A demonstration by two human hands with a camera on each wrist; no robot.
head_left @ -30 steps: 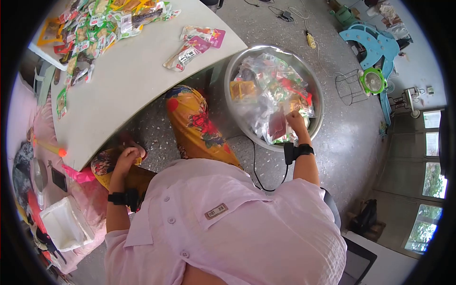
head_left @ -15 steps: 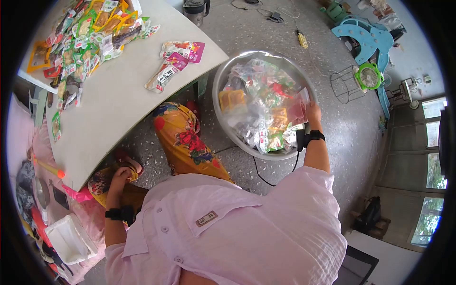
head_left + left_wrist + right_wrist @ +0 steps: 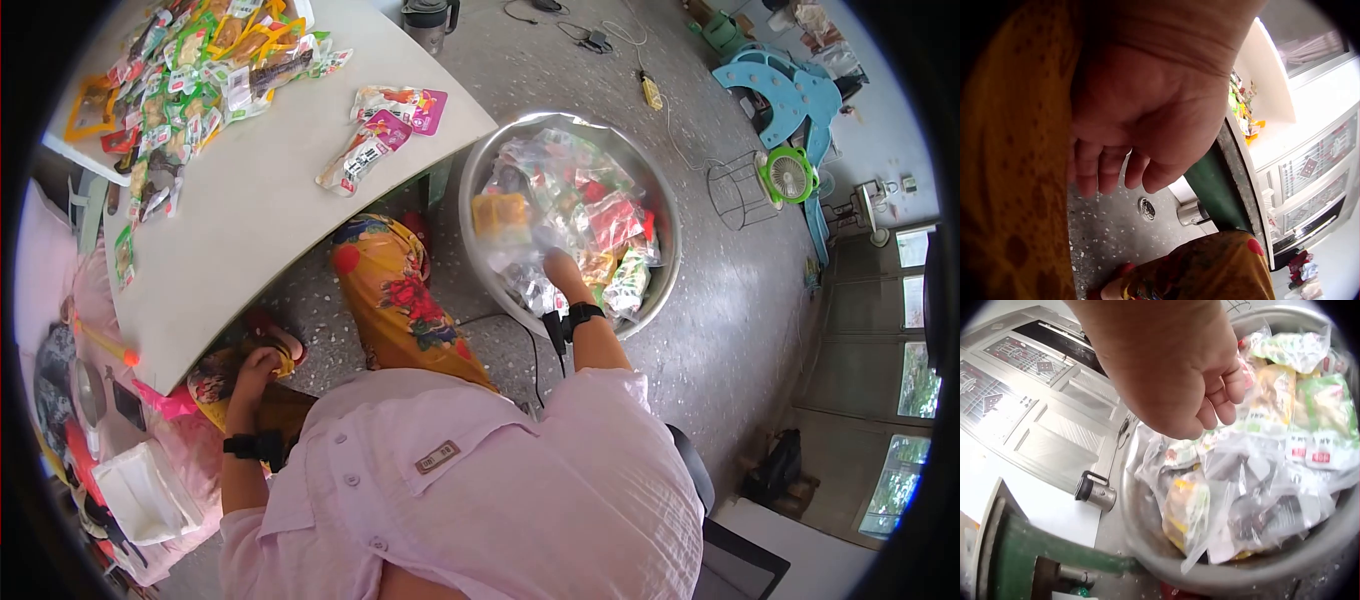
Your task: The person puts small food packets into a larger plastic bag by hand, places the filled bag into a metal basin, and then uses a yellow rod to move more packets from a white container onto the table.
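Observation:
In the head view, the right hand [image 3: 566, 274] is low over clear plastic packets in a round metal basin [image 3: 673, 230]. Its fingers bend loosely in the right wrist view, just above or against the packets; contact is unclear and no held packet shows. A red packet [image 3: 613, 222] lies on the heap, beyond and to the right of that hand. A yellow packet [image 3: 1186, 509] sits below the hand [image 3: 1166, 369]. The left hand [image 3: 262, 368] rests by the patterned trousers, empty, its fingers loosely bent in the left wrist view [image 3: 1154, 106].
A pale table [image 3: 230, 240] stands left of the basin, with many colourful packets [image 3: 190, 90] heaped at its far left and two pink-ended packets [image 3: 370, 150] nearer its right edge. A metal jug [image 3: 428, 25], a green fan [image 3: 789, 175] and cables are on the floor side.
The right hand first carried a reddish packet rightward, then moved back left without it. That packet now lies on the heap. The left hand has stayed by the trousers.

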